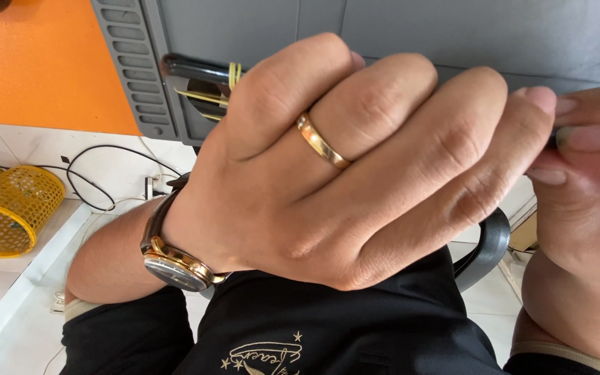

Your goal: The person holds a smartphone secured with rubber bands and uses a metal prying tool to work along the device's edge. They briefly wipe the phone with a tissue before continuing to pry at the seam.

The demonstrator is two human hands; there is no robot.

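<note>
My left hand (355,173) fills the middle of the view with its back toward me, a gold ring (322,142) on one finger and a watch (175,262) with a brown strap on the wrist. Its fingers are curled around a dark rod-like object (192,68) wrapped with yellow rubber bands (233,73); only the rod's left end shows past the hand. My right hand (585,201) comes in from the right edge. Its thumb and fingertips pinch a small dark piece (555,137) right at the left hand's fingertips. Whether that piece belongs to the rod is hidden.
A grey panel (453,31) with a vented edge (133,69) stands behind the hands, beside an orange surface (36,62). Below on the pale tiled floor lie a yellow mesh basket (12,208) and black cables (98,177). A black chair armrest (487,246) is at lower right.
</note>
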